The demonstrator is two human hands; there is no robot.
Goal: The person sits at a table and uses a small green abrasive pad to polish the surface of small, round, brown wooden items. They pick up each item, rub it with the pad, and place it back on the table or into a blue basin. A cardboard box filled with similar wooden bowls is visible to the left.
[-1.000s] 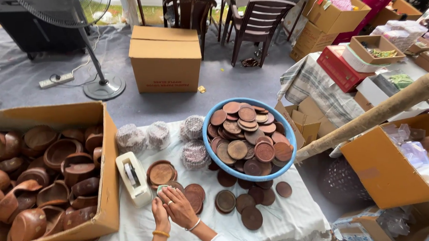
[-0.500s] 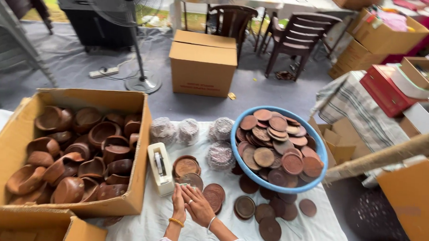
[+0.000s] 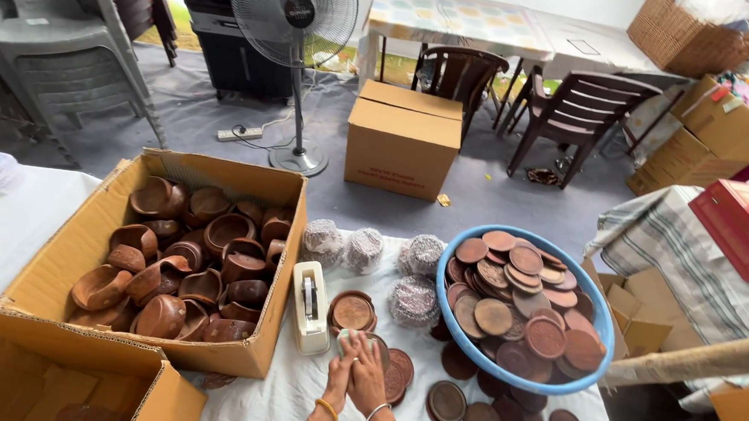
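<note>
My left hand (image 3: 339, 378) and my right hand (image 3: 368, 378) are pressed together at the near edge of the white-covered table (image 3: 296, 399), over a small pale-wrapped round item that they grip between them. Right behind them sits a short stack of brown clay lids (image 3: 353, 311). More flat clay lids (image 3: 397, 374) lie to the right of my hands. A white tape dispenser (image 3: 310, 305) stands just to the left. A blue basin (image 3: 470, 339) full of clay lids lies at the right.
A cardboard box (image 3: 247, 362) of brown clay bowls stands at the left, an open box (image 3: 58, 373) in front of it. Several wrapped bundles (image 3: 364, 249) line the table's far edge. Beyond are a closed carton (image 3: 401, 148), a standing fan (image 3: 296, 27), chairs (image 3: 580, 110).
The view has swung left and tipped up, so the bowl box sits nearer the middle. My hands have stayed together on the wrapped item near the lid stack.
</note>
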